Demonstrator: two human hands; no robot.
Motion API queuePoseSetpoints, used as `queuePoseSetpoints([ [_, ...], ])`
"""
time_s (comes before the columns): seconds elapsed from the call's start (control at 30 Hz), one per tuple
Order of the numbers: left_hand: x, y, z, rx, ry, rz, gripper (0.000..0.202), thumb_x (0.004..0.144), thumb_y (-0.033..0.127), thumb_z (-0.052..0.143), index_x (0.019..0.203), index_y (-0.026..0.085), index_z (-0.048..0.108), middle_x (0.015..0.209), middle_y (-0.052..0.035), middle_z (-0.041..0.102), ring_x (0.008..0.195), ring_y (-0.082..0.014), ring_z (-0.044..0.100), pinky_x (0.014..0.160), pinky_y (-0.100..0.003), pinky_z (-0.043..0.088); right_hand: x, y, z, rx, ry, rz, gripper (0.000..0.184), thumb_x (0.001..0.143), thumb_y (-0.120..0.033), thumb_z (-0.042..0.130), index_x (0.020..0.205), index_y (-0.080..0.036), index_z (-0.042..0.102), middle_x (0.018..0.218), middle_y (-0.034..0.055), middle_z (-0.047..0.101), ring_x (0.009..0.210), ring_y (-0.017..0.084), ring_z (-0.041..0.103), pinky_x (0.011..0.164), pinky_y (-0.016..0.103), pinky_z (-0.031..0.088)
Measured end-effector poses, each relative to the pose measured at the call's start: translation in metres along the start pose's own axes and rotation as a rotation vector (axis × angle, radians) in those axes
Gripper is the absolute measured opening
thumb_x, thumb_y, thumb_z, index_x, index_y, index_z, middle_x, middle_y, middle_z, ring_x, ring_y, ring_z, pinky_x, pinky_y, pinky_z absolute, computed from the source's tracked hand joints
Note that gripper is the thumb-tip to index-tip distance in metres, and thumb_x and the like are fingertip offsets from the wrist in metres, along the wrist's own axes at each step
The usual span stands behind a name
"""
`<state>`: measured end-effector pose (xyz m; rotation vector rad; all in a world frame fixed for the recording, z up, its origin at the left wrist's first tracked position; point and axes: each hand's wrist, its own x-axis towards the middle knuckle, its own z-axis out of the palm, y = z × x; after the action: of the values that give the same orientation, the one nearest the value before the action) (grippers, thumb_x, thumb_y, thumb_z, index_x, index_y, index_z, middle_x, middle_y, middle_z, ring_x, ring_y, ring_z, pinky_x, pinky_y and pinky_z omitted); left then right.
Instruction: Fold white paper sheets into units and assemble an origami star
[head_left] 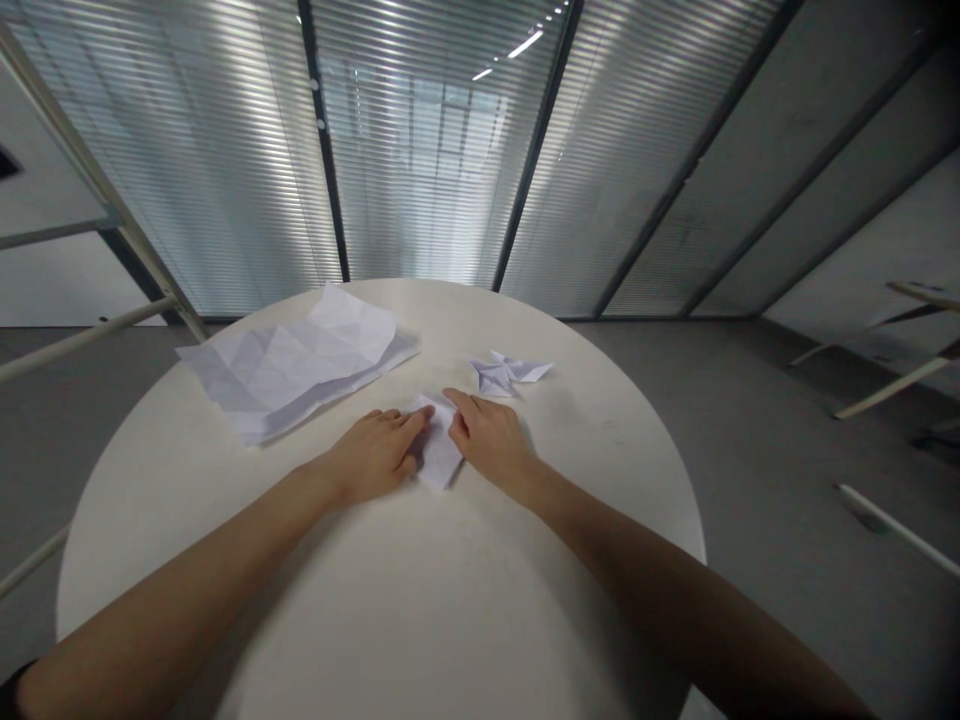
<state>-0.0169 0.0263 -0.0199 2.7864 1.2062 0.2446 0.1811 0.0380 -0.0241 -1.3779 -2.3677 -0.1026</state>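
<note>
A small folded piece of white paper [437, 452] lies on the round white table [375, 600], between my two hands. My left hand [377, 452] rests palm down on its left side, fingers together and pressing the paper flat. On the paper's right side my right hand [489, 437] presses down, index finger stretched toward the top edge and the other fingers curled. Part of the paper is hidden under both hands.
Creased white sheets [296, 360] lie unfolded at the table's back left. A small finished folded paper figure [506, 372] sits behind my right hand. Glass walls with blinds stand beyond the table; grey floor surrounds it, with white furniture legs at left and right.
</note>
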Motion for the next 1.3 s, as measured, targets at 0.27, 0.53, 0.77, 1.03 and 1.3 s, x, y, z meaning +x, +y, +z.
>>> queuePoseSetpoints([
  [0.27, -0.009, -0.014, -0.006, -0.081, 0.091, 0.055, 0.021, 0.083, 0.021, 0.048, 0.102, 0.021, 0.059, 0.111, -0.0053, 0.064, 0.096, -0.0197, 0.058, 0.087, -0.032, 0.045, 0.0, 0.007, -0.004, 0.06, -0.091, -0.1, 0.021, 0.091, -0.029, 0.051, 0.095, -0.018, 0.069, 0.094, 0.0071, 0.065, 0.092, 0.018, 0.057, 0.086, 0.03, 0.042],
  [0.53, -0.013, -0.02, 0.005, 0.068, 0.099, 0.07, 0.042, 0.093, 0.025, 0.037, 0.134, 0.027, 0.045, 0.14, -0.0041, 0.048, 0.126, -0.0247, 0.044, 0.101, -0.045, 0.036, -0.001, 0.021, 0.0, 0.071, -0.136, -0.264, 0.025, 0.091, -0.023, 0.051, 0.108, -0.017, 0.067, 0.113, 0.0078, 0.066, 0.105, 0.02, 0.056, 0.095, 0.036, 0.041],
  [0.77, -0.017, -0.023, 0.004, 0.062, 0.034, 0.003, 0.048, 0.094, 0.047, 0.034, 0.137, 0.027, 0.042, 0.143, -0.0058, 0.043, 0.131, -0.0298, 0.038, 0.104, -0.054, 0.03, -0.004, 0.029, -0.011, 0.18, -0.172, -0.184, 0.018, 0.087, -0.026, 0.058, 0.098, -0.018, 0.07, 0.104, 0.0077, 0.069, 0.1, 0.021, 0.059, 0.091, 0.036, 0.043],
  [1.03, -0.016, -0.027, 0.005, -0.016, 0.091, -0.006, 0.049, 0.089, 0.054, 0.044, 0.13, 0.027, 0.05, 0.138, -0.0078, 0.05, 0.129, -0.0285, 0.042, 0.104, -0.051, 0.03, 0.003, 0.029, 0.001, 0.399, -0.138, 0.134, 0.035, 0.073, -0.023, 0.071, 0.108, -0.017, 0.065, 0.089, 0.0042, 0.066, 0.075, 0.014, 0.058, 0.072, 0.028, 0.045],
  [1.3, -0.016, -0.035, 0.002, -0.103, 0.171, -0.119, 0.05, 0.083, 0.049, 0.056, 0.125, 0.022, 0.052, 0.124, -0.0093, 0.059, 0.115, -0.0256, 0.052, 0.098, -0.04, 0.039, 0.005, 0.032, 0.004, 0.496, -0.14, 0.216, 0.024, 0.071, -0.02, 0.068, 0.095, -0.018, 0.07, 0.072, -0.0011, 0.063, 0.063, 0.01, 0.054, 0.06, 0.022, 0.041],
])
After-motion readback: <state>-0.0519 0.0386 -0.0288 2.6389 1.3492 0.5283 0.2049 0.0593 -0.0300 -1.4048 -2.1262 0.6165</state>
